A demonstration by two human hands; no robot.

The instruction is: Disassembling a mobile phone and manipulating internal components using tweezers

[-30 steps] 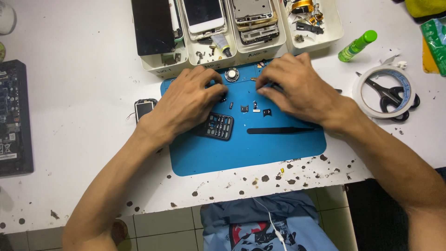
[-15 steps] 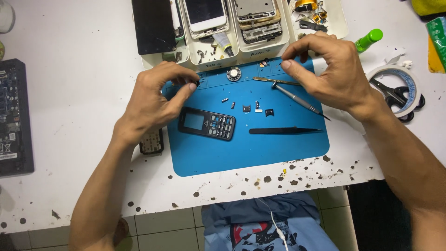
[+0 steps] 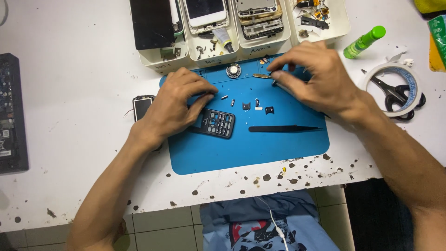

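Observation:
A blue work mat [image 3: 241,153] lies on the white table. On it my left hand [image 3: 179,104] rests over the upper end of a black keypad phone [image 3: 218,123], fingers spread near several tiny loose parts [image 3: 255,106]. My right hand [image 3: 316,79] is at the mat's upper right, fingers pinched on a thin metal tool [image 3: 262,76] whose tip points left. A black pair of tweezers [image 3: 283,128] lies flat on the mat below my right hand. A small round speaker part [image 3: 233,70] sits at the mat's top edge.
White trays [image 3: 241,46] behind the mat hold phone screens, frames and small parts. A green tube [image 3: 364,42], a tape roll [image 3: 392,81] with black scissors [image 3: 397,95] lie at the right. A small black module [image 3: 141,106] sits left of the mat; a dark board [image 3: 11,111] at far left.
My left hand has shifted down onto the phone's top end. My right hand has lowered toward the mat, still pinching the thin tool.

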